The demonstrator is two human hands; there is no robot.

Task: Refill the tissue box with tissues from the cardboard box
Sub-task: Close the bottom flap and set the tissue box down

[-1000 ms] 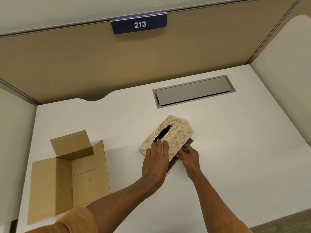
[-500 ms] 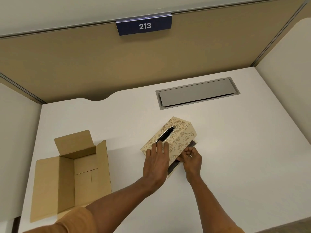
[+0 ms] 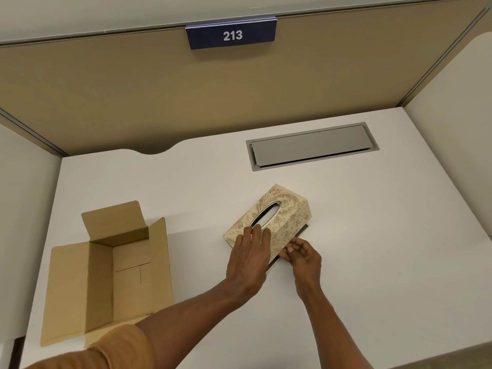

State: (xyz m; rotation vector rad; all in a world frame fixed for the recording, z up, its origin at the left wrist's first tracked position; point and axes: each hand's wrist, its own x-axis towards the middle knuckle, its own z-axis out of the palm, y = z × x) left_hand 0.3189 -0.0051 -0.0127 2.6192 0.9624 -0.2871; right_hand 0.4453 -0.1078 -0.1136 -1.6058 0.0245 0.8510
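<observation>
White worktop (image 3: 372, 249) inside a tan-partitioned cubicle; blue sign "213" (image 3: 231, 34) on the back panel. Grey cable hatch (image 3: 311, 146) set flush in the worktop, far right of centre. Tissue box (image 3: 288, 209), cream with a gold leaf pattern and an oval slot on top, lies at centre, angled with its far end toward the hatch. A dark strip shows along its lower right edge, where the cover seems lifted off a base; hard to tell more. Left hand (image 3: 249, 258) rests flat on the near end of the box top, fingers spread and extended to the slot's near end, grip open, pressing rather than clasping. Right hand (image 3: 303, 255) is at the box's near right edge, fingertips pinched together on that lower edge; what exactly is pinched cannot be made out. Cardboard box (image 3: 106, 275) stands to the left, well apart from the tissue box, flaps open, inside showing only bare card. An orange sleeve (image 3: 106, 350) shows at lower left.
</observation>
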